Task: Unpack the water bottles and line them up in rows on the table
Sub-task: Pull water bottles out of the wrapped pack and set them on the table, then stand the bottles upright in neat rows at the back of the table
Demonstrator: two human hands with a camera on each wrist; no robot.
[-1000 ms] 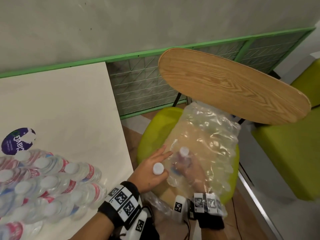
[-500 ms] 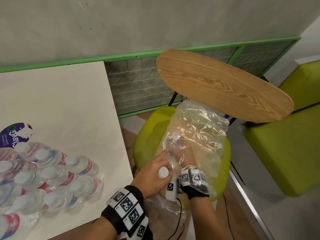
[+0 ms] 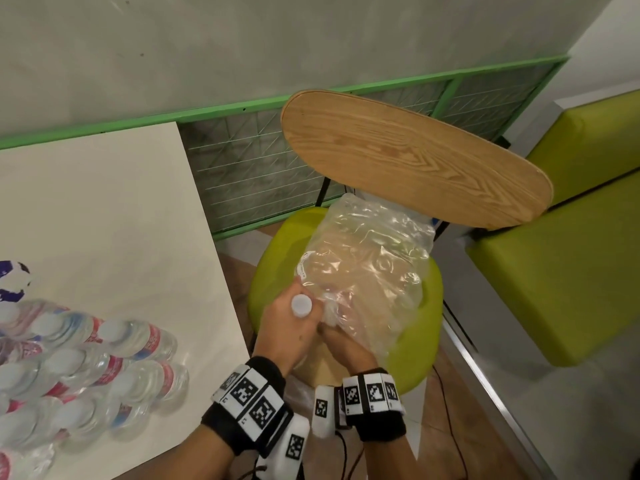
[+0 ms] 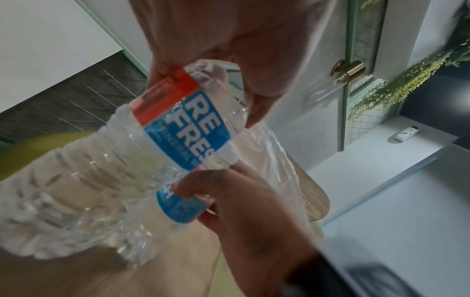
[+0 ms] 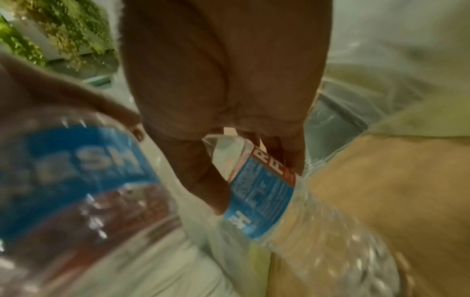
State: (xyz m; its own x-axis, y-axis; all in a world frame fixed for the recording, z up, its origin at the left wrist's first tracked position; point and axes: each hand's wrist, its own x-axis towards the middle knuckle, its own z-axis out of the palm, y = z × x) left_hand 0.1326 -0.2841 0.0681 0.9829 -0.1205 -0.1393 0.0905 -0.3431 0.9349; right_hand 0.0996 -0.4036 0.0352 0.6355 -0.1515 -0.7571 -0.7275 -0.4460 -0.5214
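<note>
— What have you got in each hand?

— My left hand (image 3: 289,329) is curled round the upper part of one water bottle (image 4: 122,180), white cap up, clear of the wrap. My right hand (image 3: 346,342) is inside the plastic wrap (image 3: 367,268) on the chair seat (image 3: 420,348), thumb and fingers closed on the labelled shoulder of a second bottle (image 5: 264,193).

— Where could this go wrong?

— Mostly on the right. The film is loose and crumpled around my wrist, so I judge that as I draw the second bottle out the wrap could catch on it and come along, sliding off the rounded seat.

— And the left one?

— I hold it high, near the neck, with the ribbed body hanging below. It looks full, so a quick swing toward the table (image 3: 104,216) could let it twist in my fingers. The two bottles are also close together; they could knock.

— What about the table side?

— The bottles already unpacked (image 3: 114,372) stand packed tight at the near corner, some just beside the edge. If I set a new one down carelessly against them, I think it could tip a neighbour, or push one over the side.

— Any more left in the wrap?

— I cannot tell; the film glares too much.
</note>
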